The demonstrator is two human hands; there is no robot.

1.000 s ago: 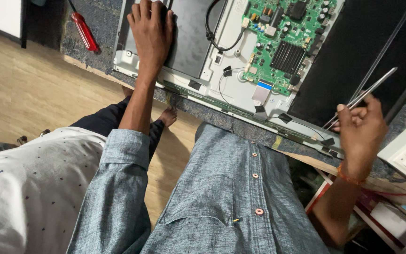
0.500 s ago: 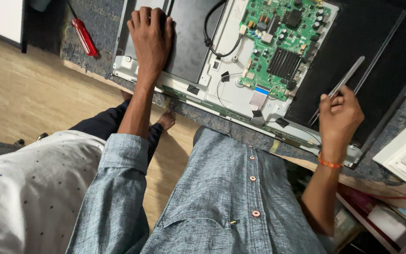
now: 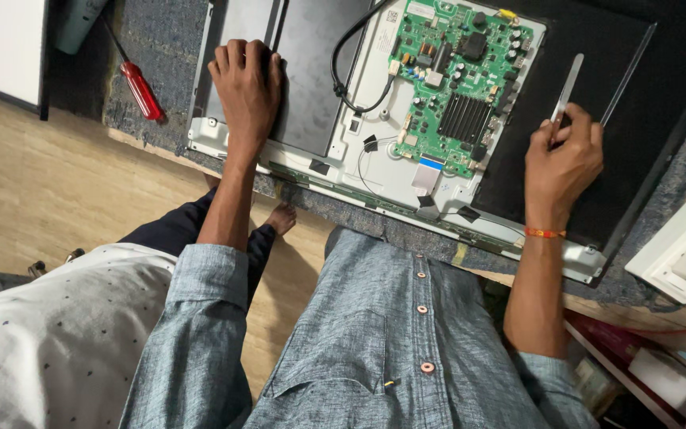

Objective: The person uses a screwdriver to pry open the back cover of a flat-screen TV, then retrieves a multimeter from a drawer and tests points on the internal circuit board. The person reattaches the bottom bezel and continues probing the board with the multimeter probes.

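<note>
An opened flat-screen panel lies back-up on a grey carpeted bench, with a green circuit board screwed near its middle. My left hand rests flat on the dark metal plate at the panel's left end, holding nothing. My right hand is over the black right part of the panel and grips a thin flat metal strip that points away from me. A black cable loops beside the board.
A red-handled screwdriver lies on the bench at the far left. Another person in a white dotted shirt stands at my left. White boxes sit at the right edge, with shelves of clutter below. A wooden floor lies underneath.
My right hand has moved from off the panel's right corner up and inward over the black area, carrying the metal strip. The left hand has stayed pressed on the plate.
</note>
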